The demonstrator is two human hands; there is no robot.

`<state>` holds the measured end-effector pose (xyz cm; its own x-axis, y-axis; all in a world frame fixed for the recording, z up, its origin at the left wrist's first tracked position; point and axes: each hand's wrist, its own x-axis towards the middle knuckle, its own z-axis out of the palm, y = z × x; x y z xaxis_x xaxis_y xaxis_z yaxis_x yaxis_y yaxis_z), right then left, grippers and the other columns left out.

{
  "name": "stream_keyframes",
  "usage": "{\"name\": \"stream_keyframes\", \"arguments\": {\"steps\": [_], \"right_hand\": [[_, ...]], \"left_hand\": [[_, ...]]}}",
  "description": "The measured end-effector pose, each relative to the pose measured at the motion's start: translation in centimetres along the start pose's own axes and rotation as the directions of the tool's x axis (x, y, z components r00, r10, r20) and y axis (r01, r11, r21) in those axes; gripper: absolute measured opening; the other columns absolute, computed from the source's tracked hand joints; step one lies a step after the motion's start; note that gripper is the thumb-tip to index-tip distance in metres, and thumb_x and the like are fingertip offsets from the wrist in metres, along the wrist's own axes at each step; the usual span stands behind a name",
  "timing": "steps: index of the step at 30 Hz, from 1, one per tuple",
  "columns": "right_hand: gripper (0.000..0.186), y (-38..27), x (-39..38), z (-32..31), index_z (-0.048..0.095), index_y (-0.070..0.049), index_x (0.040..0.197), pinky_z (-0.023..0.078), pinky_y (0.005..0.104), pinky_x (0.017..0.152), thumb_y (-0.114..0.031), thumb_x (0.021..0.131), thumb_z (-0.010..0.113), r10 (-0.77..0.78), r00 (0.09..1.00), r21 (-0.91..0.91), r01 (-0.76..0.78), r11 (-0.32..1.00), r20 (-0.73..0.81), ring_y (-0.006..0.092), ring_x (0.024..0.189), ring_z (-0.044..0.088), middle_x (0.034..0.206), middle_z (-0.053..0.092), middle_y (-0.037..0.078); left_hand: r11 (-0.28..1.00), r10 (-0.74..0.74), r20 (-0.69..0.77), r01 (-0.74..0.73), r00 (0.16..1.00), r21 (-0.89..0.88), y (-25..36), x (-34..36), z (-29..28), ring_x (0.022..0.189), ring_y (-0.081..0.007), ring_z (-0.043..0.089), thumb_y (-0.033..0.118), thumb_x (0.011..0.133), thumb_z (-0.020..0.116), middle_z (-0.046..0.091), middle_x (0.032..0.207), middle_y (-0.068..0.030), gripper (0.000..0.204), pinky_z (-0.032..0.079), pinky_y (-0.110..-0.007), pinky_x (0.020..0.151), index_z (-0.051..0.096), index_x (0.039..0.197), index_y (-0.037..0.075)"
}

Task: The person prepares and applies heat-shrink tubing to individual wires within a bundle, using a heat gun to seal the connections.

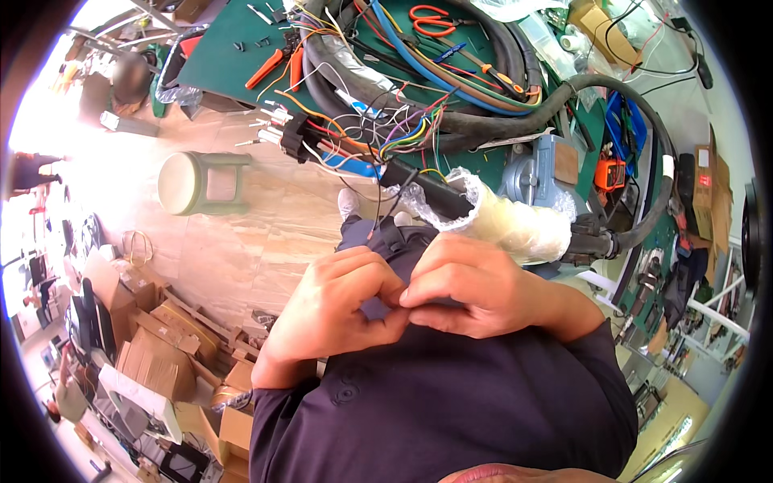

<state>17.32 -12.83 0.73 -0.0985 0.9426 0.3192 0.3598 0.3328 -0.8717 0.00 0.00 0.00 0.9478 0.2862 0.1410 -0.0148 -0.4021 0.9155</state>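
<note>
In front of my chest, my left hand (342,302) and my right hand (475,288) meet at the fingertips. Both are closed in a pinch, thumbs against forefingers; anything between them is too small or hidden to make out. Just beyond them a thick black cable (435,191) juts over the bench edge, partly sleeved in clear plastic wrap (523,229). Many thin coloured wires (415,133) fan out from it. At its left end sits a black connector block (295,137) with metal pins pointing left. Neither hand touches the cable.
The green bench (233,60) carries orange-handled pliers (270,68), red-handled scissors (432,22), a screwdriver (503,79) and a blue-grey vise (547,169). A pale stool (201,183) stands on the floor at the left. Cardboard boxes (157,358) are piled at the lower left.
</note>
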Motion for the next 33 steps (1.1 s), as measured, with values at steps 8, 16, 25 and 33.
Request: {"name": "stream_keyframes", "arguments": {"steps": [8,16,25,33], "right_hand": [[0.017,-0.9,-4.6,-0.4,0.058,-0.005,0.093,0.049,0.0261,0.062,0.001,0.08,0.068,0.163,0.955,0.082,-0.147,0.986,-0.249,0.0143,0.074,0.061,0.09,0.065,0.006],[0.016,-0.5,-8.3,-0.4,0.055,-0.001,0.097,0.052,0.0246,0.067,0.004,0.084,0.064,0.206,0.932,0.072,-0.193,0.979,-0.3,0.0129,0.076,0.064,0.091,0.066,0.009],[0.014,-0.5,-8.1,-1.2,0.059,0.001,0.097,0.051,0.0242,0.068,0.005,0.085,0.062,0.191,0.908,0.043,-0.189,0.981,-0.372,0.0124,0.076,0.064,0.091,0.066,0.009],[0.012,-0.6,-6.1,-2.4,0.056,0.0,0.101,0.049,0.0242,0.076,0.0,0.09,0.061,0.325,0.844,0.284,-0.216,0.934,-0.427,0.01,0.084,0.061,0.098,0.061,0.007]], "left_hand": [[0.899,-0.344,-0.516,0.433,0.784,0.059,-2.5,-2.3,5.9,0.082,-0.0174,0.06,0.004,0.065,0.082,0.063,0.088,-0.0074,0.044,0.048,-0.03,0.073,0.059,0.103,0.002],[0.932,-0.353,-0.634,0.198,0.688,-0.304,-6.2,-2.0,8.9,0.083,-0.0085,0.055,0.0,0.087,0.067,0.06,0.093,-0.0032,0.018,0.046,-0.023,0.076,0.057,0.102,-0.001],[0.873,-0.157,-0.805,-0.301,0.572,-0.384,-5.3,3.3,8.9,0.08,-0.0107,0.062,0.0,0.093,0.056,0.065,0.106,-0.0168,0.011,0.05,-0.023,0.071,0.05,0.102,0.001],[0.773,-0.263,-0.755,-0.337,0.601,-0.537,-5.6,6.0,7.9,0.079,-0.0097,0.063,0.001,0.092,0.061,0.067,0.096,-0.0094,0.012,0.051,-0.022,0.072,0.055,0.102,0.0]]}}
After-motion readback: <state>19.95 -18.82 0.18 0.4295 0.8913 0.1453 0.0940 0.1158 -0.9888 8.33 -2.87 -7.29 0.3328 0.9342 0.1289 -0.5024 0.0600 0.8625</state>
